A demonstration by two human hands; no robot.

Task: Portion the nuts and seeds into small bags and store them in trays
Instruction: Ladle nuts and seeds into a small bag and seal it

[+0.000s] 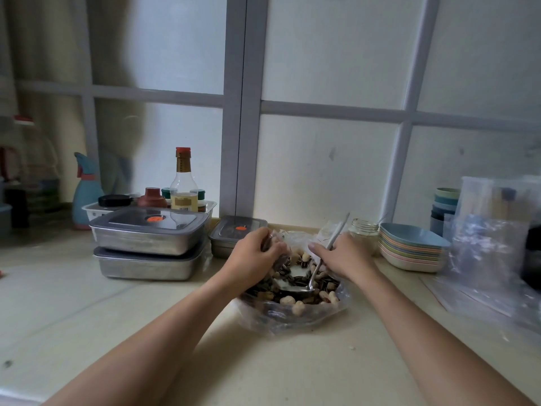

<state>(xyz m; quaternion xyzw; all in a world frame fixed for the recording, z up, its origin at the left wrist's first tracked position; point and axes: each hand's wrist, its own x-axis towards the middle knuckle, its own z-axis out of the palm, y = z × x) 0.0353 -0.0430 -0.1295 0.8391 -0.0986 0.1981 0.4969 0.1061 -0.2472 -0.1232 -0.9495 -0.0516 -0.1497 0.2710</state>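
A large clear plastic bag point(292, 316) lies open on the counter, full of peanuts and striped sunflower seeds point(295, 300). My left hand point(254, 256) grips the bag's bunched far-left edge. My right hand point(341, 253) holds a metal spoon point(317, 265) by its handle, with the bowl of the spoon down among the seeds. Two lidded steel trays point(146, 244) are stacked to the left, and a smaller lidded steel tray point(231, 238) stands just behind my left hand. A heap of clear small bags point(494, 244) lies at the right.
A stack of pastel plates point(409, 247) and a small glass jar point(364, 232) sit right of the bag. Stacked cups point(443, 206) stand behind. A white basket with sauce bottles point(183, 183) and a blue spray bottle point(86, 191) are at the back left.
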